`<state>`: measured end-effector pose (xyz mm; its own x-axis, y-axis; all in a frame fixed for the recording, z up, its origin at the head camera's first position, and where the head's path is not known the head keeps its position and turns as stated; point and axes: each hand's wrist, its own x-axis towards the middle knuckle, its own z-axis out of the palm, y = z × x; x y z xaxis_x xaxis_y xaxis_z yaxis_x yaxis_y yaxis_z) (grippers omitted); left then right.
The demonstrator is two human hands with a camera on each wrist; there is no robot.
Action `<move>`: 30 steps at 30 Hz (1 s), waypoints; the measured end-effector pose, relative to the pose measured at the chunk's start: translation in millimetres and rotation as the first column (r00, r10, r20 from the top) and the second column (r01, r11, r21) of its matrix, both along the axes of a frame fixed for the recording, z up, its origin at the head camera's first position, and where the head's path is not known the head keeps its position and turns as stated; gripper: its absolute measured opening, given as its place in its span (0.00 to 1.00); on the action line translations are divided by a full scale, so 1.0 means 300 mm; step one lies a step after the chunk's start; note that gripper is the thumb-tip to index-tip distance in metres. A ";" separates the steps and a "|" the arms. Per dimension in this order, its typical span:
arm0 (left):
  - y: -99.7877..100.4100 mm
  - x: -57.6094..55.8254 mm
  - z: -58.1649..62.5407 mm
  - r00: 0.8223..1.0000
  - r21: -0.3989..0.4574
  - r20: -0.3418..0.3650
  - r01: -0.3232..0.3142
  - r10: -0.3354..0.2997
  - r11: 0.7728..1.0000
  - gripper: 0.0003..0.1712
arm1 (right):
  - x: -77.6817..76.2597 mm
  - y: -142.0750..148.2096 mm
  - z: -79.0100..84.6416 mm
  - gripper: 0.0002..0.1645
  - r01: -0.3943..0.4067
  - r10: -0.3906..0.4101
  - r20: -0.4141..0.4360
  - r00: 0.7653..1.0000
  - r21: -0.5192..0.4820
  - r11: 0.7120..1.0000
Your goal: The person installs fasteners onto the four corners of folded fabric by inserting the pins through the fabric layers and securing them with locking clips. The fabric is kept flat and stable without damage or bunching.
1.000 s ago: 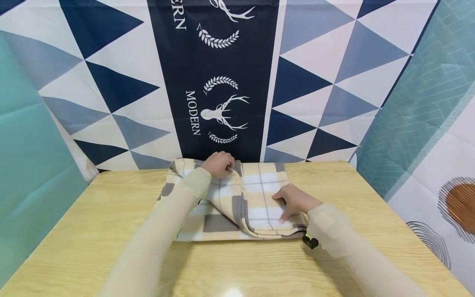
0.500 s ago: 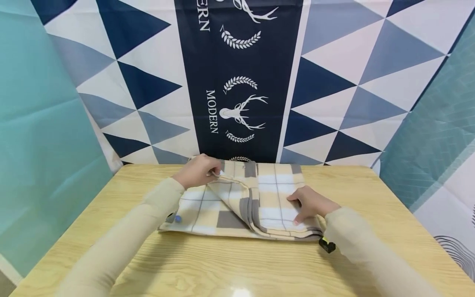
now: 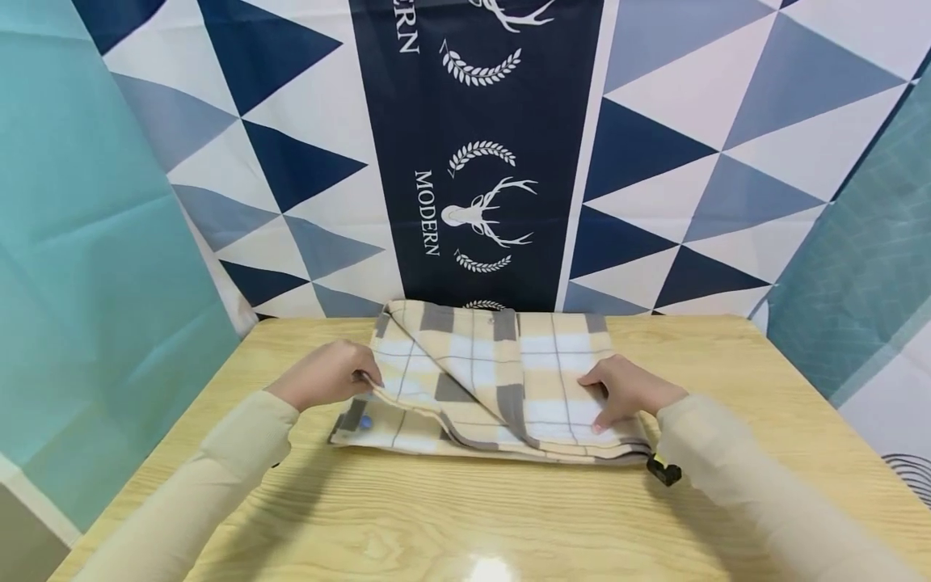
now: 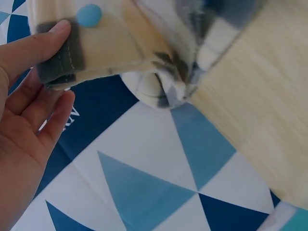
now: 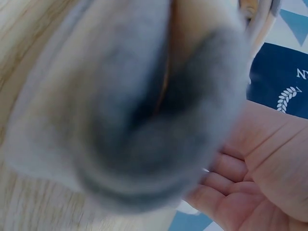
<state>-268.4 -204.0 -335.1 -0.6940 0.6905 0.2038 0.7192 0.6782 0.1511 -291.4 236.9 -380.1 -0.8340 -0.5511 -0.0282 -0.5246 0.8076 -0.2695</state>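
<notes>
A plaid fleece blanket (image 3: 556, 384) in cream, white and grey lies folded in layers on the wooden table. My left hand (image 3: 330, 376) pinches the edge of its top layer at the left, holding it slightly raised; in the left wrist view a grey corner sits between thumb and fingers. Near that corner is a round blue button (image 4: 89, 16). On the lower layer, another view of blue shows as a small dot (image 3: 366, 422). My right hand (image 3: 625, 392) rests on the blanket's right part, thumb and fingers spread. The blanket's rolled edge (image 5: 159, 159) blurs the right wrist view.
The wooden table (image 3: 407, 525) extends in front of and beside the blanket. Behind it hangs a patterned cloth (image 3: 480, 162) with triangles and deer heads. Teal sheets (image 3: 80, 267) stand at the left and right sides.
My left hand has moved left and toward me, drawing the top layer over the lower one. My right hand stays on the blanket's right part. The head view has shifted.
</notes>
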 end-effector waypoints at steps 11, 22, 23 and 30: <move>0.010 -0.004 0.012 0.969 -0.056 0.244 -0.036 0.048 0.998 0.07 | -0.006 0.033 0.030 0.46 0.021 -0.021 0.014 1.000 0.029 0.999; 0.260 -0.172 0.025 0.965 -0.048 0.262 0.019 -0.006 0.999 0.14 | 0.008 0.028 0.015 0.46 0.055 -0.056 0.031 0.998 0.038 0.998; 0.287 -0.194 0.029 0.963 -0.052 0.271 0.019 -0.004 0.998 0.14 | 0.005 0.024 0.018 0.45 0.061 -0.062 0.025 0.998 0.038 0.997; 0.426 -0.319 0.017 0.973 -0.113 0.227 -0.007 0.033 0.994 0.30 | 0.011 -0.022 0.003 0.45 0.096 -0.096 0.039 0.995 -0.001 0.995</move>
<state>-364.2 -76.3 -330.0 -0.7272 0.6854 -0.0379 0.6606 0.7138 0.2327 -288.0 230.4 -379.1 -0.8811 -0.4691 -0.0597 -0.4342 0.8526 -0.2908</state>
